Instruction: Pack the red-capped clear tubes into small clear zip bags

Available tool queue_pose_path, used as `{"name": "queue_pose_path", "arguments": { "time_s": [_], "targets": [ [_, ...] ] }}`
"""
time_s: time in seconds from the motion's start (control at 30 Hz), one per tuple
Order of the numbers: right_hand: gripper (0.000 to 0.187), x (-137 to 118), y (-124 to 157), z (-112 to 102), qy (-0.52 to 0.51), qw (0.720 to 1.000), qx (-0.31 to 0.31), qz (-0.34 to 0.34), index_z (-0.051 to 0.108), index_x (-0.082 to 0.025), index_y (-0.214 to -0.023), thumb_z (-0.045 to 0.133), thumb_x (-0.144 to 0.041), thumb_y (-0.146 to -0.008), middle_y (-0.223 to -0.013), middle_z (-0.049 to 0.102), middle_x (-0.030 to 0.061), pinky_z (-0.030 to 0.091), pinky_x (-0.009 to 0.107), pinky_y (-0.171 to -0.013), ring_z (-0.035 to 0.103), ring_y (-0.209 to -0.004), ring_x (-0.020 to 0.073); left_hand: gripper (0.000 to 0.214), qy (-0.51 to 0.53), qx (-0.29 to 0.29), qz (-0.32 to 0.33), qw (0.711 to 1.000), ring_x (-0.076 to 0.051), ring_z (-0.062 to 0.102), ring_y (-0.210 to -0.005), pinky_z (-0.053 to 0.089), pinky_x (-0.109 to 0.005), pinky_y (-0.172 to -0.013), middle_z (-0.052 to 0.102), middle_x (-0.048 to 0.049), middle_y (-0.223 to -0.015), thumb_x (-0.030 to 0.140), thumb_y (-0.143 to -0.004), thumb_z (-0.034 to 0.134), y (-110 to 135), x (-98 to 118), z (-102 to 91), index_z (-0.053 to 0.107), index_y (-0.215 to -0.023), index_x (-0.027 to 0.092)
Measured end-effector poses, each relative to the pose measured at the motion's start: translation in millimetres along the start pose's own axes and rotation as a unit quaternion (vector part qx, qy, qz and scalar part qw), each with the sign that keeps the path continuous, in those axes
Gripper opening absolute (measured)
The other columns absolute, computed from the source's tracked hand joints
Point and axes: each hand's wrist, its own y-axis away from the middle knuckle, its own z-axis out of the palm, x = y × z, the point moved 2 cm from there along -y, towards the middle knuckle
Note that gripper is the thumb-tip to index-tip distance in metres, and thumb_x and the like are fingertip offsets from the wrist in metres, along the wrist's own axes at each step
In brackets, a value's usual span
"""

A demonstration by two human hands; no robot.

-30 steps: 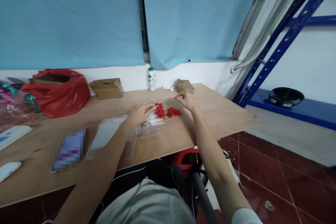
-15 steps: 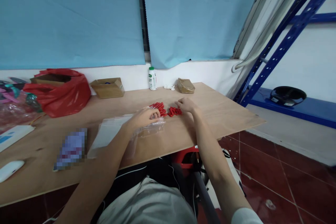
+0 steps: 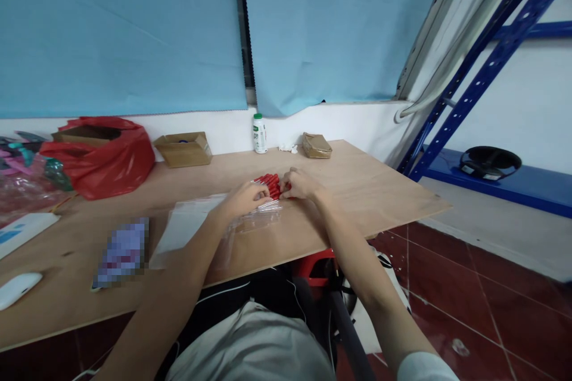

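Observation:
Slim clear rods with red ends (image 3: pixel 270 181) lie bunched on the wooden table, partly under my left hand (image 3: pixel 248 197). Its fingers are curled and closed over them; what sits between thumb and fingers is too small to make out. Just to the right, my right hand (image 3: pixel 298 183) is closed in a pinch at the red ends, with a bit of red showing at its fingertips. It hides the small red pieces beneath it. More clear rods (image 3: pixel 269 206) and clear plastic bags (image 3: pixel 181 225) lie below and left of my left hand.
Along the wall stand a red bag (image 3: pixel 118 164), an open cardboard box (image 3: pixel 185 152), a white bottle with a green cap (image 3: pixel 260 134) and a brown packet (image 3: pixel 317 146). A blurred purple item (image 3: pixel 121 253) and a white mouse-like object (image 3: pixel 18 289) lie at left.
My right hand has moved left from the small red pile to the red-ended rods, close beside my left hand. My left hand has barely shifted.

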Motion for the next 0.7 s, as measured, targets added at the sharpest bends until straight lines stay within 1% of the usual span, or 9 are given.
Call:
{"name": "queue_pose_path", "arguments": {
  "time_s": [0.1,0.2,0.3,0.4,0.5,0.6,0.67,0.7],
  "targets": [
    [0.012,-2.2,0.8,-1.0,0.0,1.0,-0.006,-0.015,0.079,-0.022,-0.077,0.089,-0.024,-0.07,-0.083,0.073,0.0053,0.041,0.031,-0.079,0.058,-0.094,0.0238,0.032,-0.016,0.019,0.003,1.0,-0.019,0.062,-0.078,0.042,-0.031,-0.073,0.074,-0.0041,-0.091,0.048,-0.098,0.056,0.0,-2.8,-0.6,0.076,-0.096,0.023],
    [0.01,-4.1,3.7,-5.1,-0.042,0.999,0.005,-0.022,0.076,-0.021,-0.078,0.083,-0.021,-0.07,-0.08,0.071,0.0023,0.041,0.028,-0.075,0.059,-0.087,0.0202,0.029,-0.02,0.031,0.01,0.999,-0.02,0.064,-0.083,0.044,-0.031,-0.076,0.075,-0.0046,-0.1,0.046,-0.097,0.058,-0.6,-6.6,1.0,0.076,-0.102,0.024],
    [0.012,-7.8,7.3,-8.8,-0.155,0.988,0.007,-0.013,0.071,-0.019,-0.082,0.076,-0.021,-0.071,-0.077,0.068,-0.0018,0.04,0.026,-0.068,0.055,-0.071,0.014,0.029,-0.015,0.041,0.032,0.999,-0.022,0.065,-0.092,0.046,-0.032,-0.082,0.074,-0.0055,-0.106,0.045,-0.098,0.057,-1.4,-7.3,2.4,0.077,-0.105,0.025],
    [0.016,-14.7,10.1,-12.8,-0.258,0.966,0.022,-0.016,0.065,-0.018,-0.085,0.072,-0.027,-0.074,-0.075,0.065,-0.0028,0.041,0.025,-0.063,0.053,-0.064,0.0122,0.03,-0.01,0.05,0.048,0.998,-0.021,0.065,-0.093,0.046,-0.032,-0.085,0.073,-0.0061,-0.108,0.043,-0.102,0.051,-1.5,-3.9,1.9,0.075,-0.104,0.024],
    [0.018,-23.2,11.2,-17.9,-0.286,0.955,0.067,-0.033,0.061,-0.018,-0.087,0.071,-0.028,-0.075,-0.073,0.062,-0.0033,0.041,0.024,-0.06,0.051,-0.062,0.0121,0.033,-0.002,0.066,0.01,0.998,-0.021,0.063,-0.085,0.045,-0.033,-0.082,0.071,-0.0054,-0.1,0.044,-0.106,0.043,-0.4,-0.5,0.5,0.069,-0.109,0.023],
    [0.023,-31.8,10.1,-19.3,-0.299,0.946,0.111,-0.053,0.06,-0.019,-0.095,0.067,-0.026,-0.075,-0.079,0.062,-0.0027,0.043,0.025,-0.064,0.053,-0.067,0.0128,0.035,0.007,0.087,-0.044,0.995,-0.021,0.062,-0.081,0.045,-0.034,-0.08,0.069,-0.0041,-0.093,0.047,-0.108,0.036,1.1,1.4,0.4,0.062,-0.113,0.024],
    [0.026,-36.8,7.9,-15.8,-0.302,0.944,0.118,-0.066,0.059,-0.019,-0.101,0.065,-0.026,-0.076,-0.083,0.063,-0.0019,0.044,0.025,-0.067,0.054,-0.07,0.0135,0.036,0.015,0.094,-0.054,0.994,-0.022,0.062,-0.083,0.045,-0.034,-0.081,0.068,-0.0042,-0.094,0.048,-0.109,0.034,1.6,2.7,1.2,0.06,-0.114,0.024],
    [0.027,-38.8,6.6,-12.9,-0.301,0.944,0.111,-0.071,0.059,-0.019,-0.102,0.064,-0.026,-0.076,-0.084,0.064,-0.0015,0.045,0.025,-0.068,0.055,-0.071,0.0138,0.036,0.02,0.095,-0.054,0.994,-0.022,0.062,-0.084,0.044,-0.034,-0.08,0.068,-0.0044,-0.094,0.048,-0.109,0.033,1.6,3.3,1.8,0.059,-0.113,0.024]
  ]
}}
